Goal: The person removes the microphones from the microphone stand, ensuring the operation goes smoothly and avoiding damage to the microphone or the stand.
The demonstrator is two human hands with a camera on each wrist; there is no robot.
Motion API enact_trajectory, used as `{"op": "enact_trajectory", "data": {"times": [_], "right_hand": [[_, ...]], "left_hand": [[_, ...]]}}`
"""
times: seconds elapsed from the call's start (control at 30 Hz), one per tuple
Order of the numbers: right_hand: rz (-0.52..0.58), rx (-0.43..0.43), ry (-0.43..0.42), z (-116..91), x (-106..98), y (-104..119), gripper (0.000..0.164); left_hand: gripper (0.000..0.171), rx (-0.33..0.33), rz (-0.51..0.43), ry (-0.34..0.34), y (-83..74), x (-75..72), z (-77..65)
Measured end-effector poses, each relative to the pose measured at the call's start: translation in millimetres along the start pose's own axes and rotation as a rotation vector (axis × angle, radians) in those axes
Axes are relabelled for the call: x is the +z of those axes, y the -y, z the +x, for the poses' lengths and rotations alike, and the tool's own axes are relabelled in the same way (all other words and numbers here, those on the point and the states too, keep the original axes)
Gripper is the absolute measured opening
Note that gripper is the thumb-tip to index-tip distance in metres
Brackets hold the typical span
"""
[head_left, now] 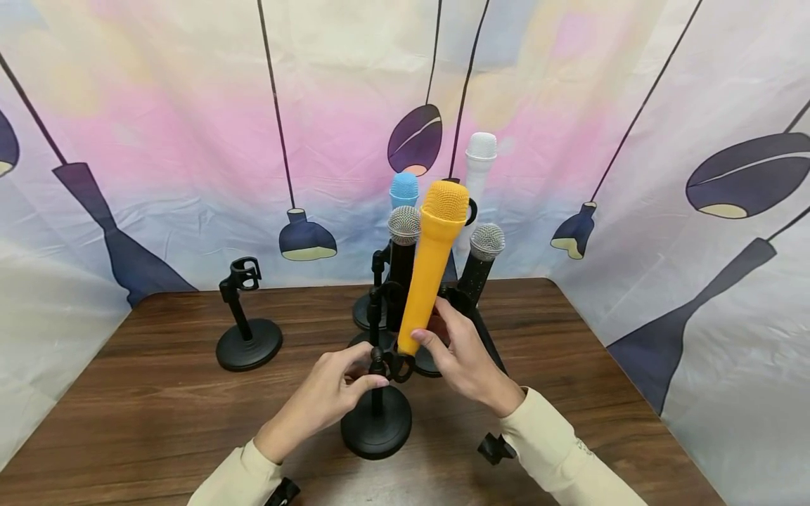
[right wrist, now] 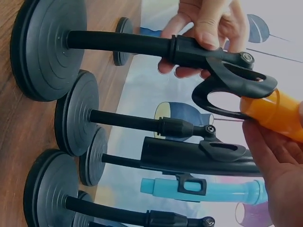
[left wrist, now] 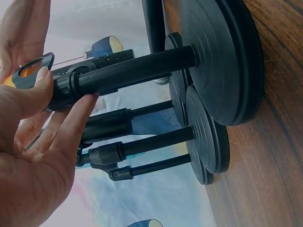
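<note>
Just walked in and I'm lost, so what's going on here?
A person's right hand holds the yellow mic, its lower end at the clip of the front stand, which the left hand grips. Behind are a blue mic, a white mic and two black mics. On the left, another stand holds no mic.

Left hand (right wrist: 211,24) grips stand (right wrist: 123,43); right hand (right wrist: 284,165) holds orange handle (right wrist: 272,112).

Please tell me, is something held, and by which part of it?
The left fingers hold the nearest microphone stand by its upper post; the right fingers, the yellow microphone by its lower handle.
</note>
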State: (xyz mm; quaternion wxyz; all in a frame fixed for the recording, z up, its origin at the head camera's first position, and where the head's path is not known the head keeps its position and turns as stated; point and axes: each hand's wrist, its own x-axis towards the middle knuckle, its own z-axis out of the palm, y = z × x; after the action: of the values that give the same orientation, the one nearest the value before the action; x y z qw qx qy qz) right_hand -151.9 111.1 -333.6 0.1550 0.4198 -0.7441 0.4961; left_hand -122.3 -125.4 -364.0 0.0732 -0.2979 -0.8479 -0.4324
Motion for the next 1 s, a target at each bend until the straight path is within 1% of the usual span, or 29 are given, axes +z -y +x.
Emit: {"op": "enact_trajectory", "data": {"times": [0.17,0.37,0.77,1.0], "right_hand": [[0.011,0.012,0.007,1,-2,3,0.044],[0.029,0.013,-0.011,2,-5,5,0.044],[0.052,0.003,-0.024,2,-7,8,0.044],[0.043,0.006,-0.046,3,-11,12,0.041]], "left_hand": [[0.019,0.011,-0.001,-0.004,-0.2,0.3,-0.2],[0.015,-0.002,0.013,-0.009,-0.5,3.0,-0.4],[0.014,-0.046,0.102,-0.063,-8.7,10.6,-5.8],[0.013,-0.064,0.153,-0.075,-10.8,7.6,-9.7]]}}
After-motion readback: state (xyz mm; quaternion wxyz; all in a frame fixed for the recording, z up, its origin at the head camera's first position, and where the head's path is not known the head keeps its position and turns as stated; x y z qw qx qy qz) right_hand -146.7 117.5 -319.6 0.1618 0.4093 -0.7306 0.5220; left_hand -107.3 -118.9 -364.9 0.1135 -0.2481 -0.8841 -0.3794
